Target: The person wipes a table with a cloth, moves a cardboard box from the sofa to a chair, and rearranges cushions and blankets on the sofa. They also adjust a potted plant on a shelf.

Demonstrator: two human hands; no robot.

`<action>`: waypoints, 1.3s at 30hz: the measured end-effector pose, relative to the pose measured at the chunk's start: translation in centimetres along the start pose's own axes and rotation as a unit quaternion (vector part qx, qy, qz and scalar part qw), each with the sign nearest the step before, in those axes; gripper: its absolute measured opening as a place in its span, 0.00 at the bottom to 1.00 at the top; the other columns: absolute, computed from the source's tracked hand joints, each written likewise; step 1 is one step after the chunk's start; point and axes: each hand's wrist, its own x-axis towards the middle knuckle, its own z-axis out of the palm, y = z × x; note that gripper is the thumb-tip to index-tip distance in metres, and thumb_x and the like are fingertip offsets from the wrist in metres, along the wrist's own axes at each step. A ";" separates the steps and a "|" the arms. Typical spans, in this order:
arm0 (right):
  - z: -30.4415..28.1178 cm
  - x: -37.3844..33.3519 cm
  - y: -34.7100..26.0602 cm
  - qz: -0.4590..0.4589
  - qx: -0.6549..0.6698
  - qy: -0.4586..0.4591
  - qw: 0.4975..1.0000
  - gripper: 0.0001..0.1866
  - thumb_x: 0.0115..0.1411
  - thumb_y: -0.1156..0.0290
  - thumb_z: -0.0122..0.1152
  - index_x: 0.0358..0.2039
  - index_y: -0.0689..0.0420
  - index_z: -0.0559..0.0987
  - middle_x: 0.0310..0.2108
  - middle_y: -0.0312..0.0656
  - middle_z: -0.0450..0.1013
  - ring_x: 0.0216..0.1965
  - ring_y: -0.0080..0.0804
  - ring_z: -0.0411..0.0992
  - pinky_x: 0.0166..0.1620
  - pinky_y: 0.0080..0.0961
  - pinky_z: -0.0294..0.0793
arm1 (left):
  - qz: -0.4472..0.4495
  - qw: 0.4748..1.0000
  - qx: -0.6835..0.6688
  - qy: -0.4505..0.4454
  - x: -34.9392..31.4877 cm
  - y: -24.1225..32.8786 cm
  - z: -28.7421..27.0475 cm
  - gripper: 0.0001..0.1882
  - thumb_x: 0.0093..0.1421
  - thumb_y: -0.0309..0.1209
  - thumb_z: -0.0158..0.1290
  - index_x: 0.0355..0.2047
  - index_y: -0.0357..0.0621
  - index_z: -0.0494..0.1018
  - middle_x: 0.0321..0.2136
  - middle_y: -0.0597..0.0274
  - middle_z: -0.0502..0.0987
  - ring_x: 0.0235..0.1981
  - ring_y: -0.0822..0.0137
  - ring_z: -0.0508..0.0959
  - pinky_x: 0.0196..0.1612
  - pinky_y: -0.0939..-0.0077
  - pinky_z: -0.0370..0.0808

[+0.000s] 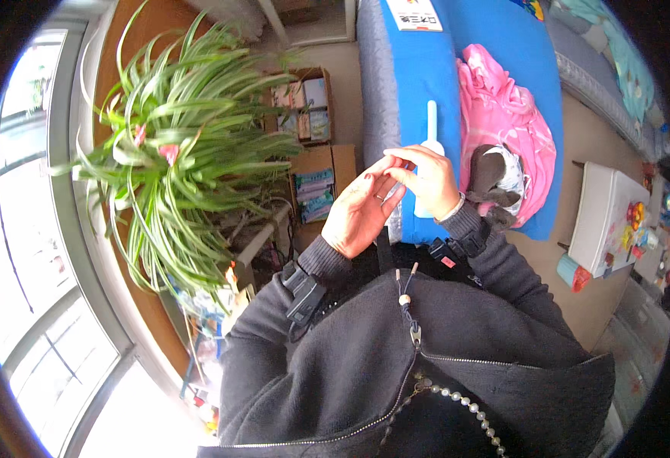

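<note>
My left hand (359, 214) is palm up in front of my chest, its fingers stretched toward my right hand, a ring on one of them. My right hand (432, 182) meets it at the fingertips, thumb and fingers bent in a pinch. Whatever lies between those fingertips, if anything, is too small to make out. Behind my right hand, on the blue bed cover (419, 72), lies a pale blue handle (432, 114) joined to a whitish part, mostly hidden by the hand.
A bushy green plant (182, 137) fills the left, beside a bright window (29, 206). Cardboard boxes (341, 164) with packets stand beyond my left hand. A pink cloth (518, 114) and a dark grey, white-patterned bundle (495, 175) lie on the bed. At right stands a white table (606, 210).
</note>
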 end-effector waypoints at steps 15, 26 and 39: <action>3.1 -4.7 -3.6 -0.026 0.035 -0.100 0.994 0.05 0.56 0.74 0.61 0.28 0.63 0.80 0.25 0.38 0.76 0.27 0.22 0.73 0.31 0.19 0.71 | 0.034 0.994 0.088 0.050 -14.2 0.6 -0.4 0.34 0.63 0.41 0.49 0.64 0.43 0.51 0.60 0.50 0.61 0.61 0.57 0.62 0.62 0.60 0.60; 4.4 -6.3 -1.8 0.129 0.260 -0.215 0.933 0.10 0.62 0.70 0.55 0.38 0.62 0.79 0.31 0.41 0.78 0.28 0.23 0.76 0.28 0.15 0.72 | 0.249 0.922 0.138 0.262 -32.4 -5.9 2.8 0.23 0.66 0.31 0.45 0.60 0.41 0.59 0.52 0.56 0.71 0.52 0.65 0.72 0.55 0.70 0.69; 14.2 -8.0 -13.5 0.079 0.220 -0.315 0.920 0.17 0.59 0.57 0.61 0.25 0.58 0.76 0.20 0.35 0.74 0.19 0.18 0.71 0.23 0.13 0.69 | 0.404 0.853 0.056 0.325 -45.5 -11.0 -0.9 0.24 0.64 0.29 0.48 0.59 0.39 0.59 0.52 0.53 0.70 0.53 0.60 0.71 0.55 0.67 0.69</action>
